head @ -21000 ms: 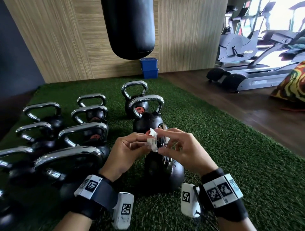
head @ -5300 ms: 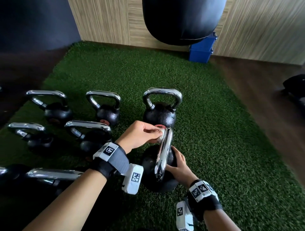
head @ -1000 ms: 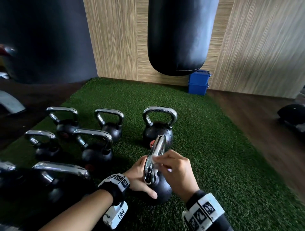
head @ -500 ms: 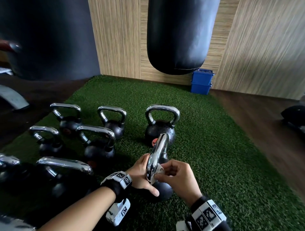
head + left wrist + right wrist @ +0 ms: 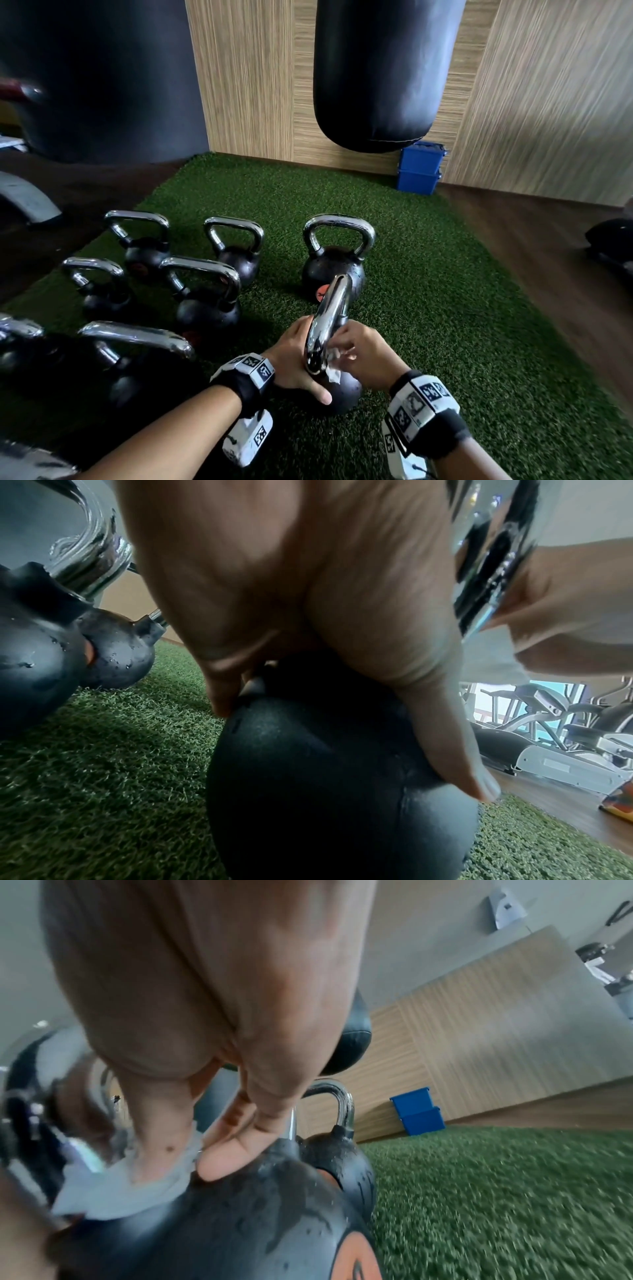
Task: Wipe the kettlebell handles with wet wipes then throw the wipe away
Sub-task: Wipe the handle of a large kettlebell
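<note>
The nearest black kettlebell [image 5: 342,394] stands on the green turf, its chrome handle [image 5: 329,322] edge-on to me. My left hand [image 5: 301,363] cups the left side of its body, with the thumb lying across the ball [image 5: 325,791]. My right hand [image 5: 346,356] pinches a white wet wipe [image 5: 334,371] against the lower end of the handle, where it meets the body. In the right wrist view the wipe [image 5: 113,1185] is pressed under the thumb onto the wet kettlebell [image 5: 240,1218]. Most of my left fingers are hidden behind the handle.
A second kettlebell [image 5: 334,267] stands just behind, and several more [image 5: 205,301] crowd the turf to the left. A black punching bag [image 5: 380,75] hangs ahead. Two stacked blue bins [image 5: 421,168] sit by the wooden wall. Wood floor [image 5: 565,274] runs along the right.
My right hand has slid the wipe down the handle from its upper curve to its base. My left hand has stayed on the kettlebell's body.
</note>
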